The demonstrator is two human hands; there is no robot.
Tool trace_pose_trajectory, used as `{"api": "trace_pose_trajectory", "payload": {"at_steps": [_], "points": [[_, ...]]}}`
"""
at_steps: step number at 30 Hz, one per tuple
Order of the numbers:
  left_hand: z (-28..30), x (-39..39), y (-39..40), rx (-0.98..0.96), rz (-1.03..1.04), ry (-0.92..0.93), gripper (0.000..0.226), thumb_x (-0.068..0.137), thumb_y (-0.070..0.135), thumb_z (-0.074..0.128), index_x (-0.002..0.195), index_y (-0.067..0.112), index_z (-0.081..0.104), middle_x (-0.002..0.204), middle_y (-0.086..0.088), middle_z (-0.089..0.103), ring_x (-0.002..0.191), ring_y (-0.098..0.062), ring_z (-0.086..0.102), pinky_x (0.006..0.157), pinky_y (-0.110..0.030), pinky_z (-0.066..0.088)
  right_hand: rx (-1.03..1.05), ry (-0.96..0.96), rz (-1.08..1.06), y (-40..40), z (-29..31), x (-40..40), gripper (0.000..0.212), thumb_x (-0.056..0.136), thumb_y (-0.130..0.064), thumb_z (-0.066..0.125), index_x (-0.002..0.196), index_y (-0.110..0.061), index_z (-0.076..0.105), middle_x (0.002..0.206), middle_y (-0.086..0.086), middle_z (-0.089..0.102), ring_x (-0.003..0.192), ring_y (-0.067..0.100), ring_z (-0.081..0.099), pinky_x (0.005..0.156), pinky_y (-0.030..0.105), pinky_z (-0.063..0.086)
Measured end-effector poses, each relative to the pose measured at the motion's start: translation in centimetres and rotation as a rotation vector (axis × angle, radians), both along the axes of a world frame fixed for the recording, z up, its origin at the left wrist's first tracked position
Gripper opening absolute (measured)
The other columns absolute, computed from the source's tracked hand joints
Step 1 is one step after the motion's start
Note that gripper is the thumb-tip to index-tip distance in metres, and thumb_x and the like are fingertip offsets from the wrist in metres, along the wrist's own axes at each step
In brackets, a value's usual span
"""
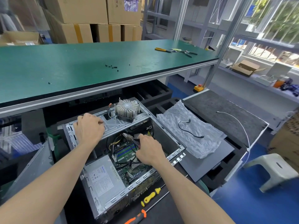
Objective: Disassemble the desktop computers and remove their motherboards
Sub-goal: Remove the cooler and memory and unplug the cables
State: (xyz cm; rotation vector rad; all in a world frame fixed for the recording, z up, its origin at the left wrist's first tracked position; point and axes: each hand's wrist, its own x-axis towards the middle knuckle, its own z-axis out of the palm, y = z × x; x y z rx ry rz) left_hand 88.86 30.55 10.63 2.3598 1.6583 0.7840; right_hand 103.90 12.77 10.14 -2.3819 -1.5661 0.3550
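Note:
An open desktop computer case [175, 156] lies on its side below the green bench. Inside it I see the green motherboard [127, 156] with blue memory slots, black and yellow cables, and a grey power supply [103, 178]. A round finned heatsink [127, 109] sits loose on the case's drive bracket [119, 122]. My left hand [88, 126] rests on that bracket with curled fingers gripping its far edge. My right hand [148, 149] is inside the case and grips a pair of pliers [131, 139] whose jaws point toward the cables.
A yellow screwdriver [150, 197] and an orange one [137, 217] lie in front of the case. Bubble wrap [189, 131] with a black cable lies to the right. The green bench [80, 67] carries several black screws and pliers [176, 50]. A white stool [275, 168] stands right.

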Motion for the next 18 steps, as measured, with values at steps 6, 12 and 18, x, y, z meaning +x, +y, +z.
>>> {"api": "trace_pose_trajectory", "payload": {"at_steps": [6,12,18], "points": [[-0.2,1.1,-2.9,0.143,-0.432,-0.204,0.010,0.084,0.007,0.073,0.091,0.013,0.076,0.084,0.001,0.067,0.075,-0.014,0.059,0.067,-0.023,0.046,0.028,0.013,-0.021,0.0,0.0,0.1,0.021,0.079,-0.012,0.054,0.098,-0.017,0.046,0.080,-0.006,0.044,0.063,0.012,0.042,0.051,0.031,0.027],[-1.1,1.4,-4.5,-0.040,-0.578,-0.083,0.004,0.085,0.011,0.073,0.084,0.013,0.076,0.070,0.002,0.072,0.065,-0.017,0.066,0.065,-0.035,0.057,0.031,0.023,-0.035,0.0,0.0,0.0,0.017,0.081,-0.014,0.055,0.095,-0.017,0.048,0.082,-0.003,0.048,0.064,0.013,0.044,0.050,0.031,0.026],[-1.4,1.9,-4.3,-0.135,-0.545,0.069,0.009,0.091,0.019,0.067,0.095,0.016,0.074,0.077,-0.003,0.071,0.071,-0.020,0.060,0.065,-0.028,0.045,0.020,0.024,-0.056,-0.1,-0.1,0.0,0.016,0.080,-0.014,0.054,0.094,-0.017,0.049,0.082,-0.002,0.049,0.063,0.015,0.046,0.050,0.031,0.028]]}}
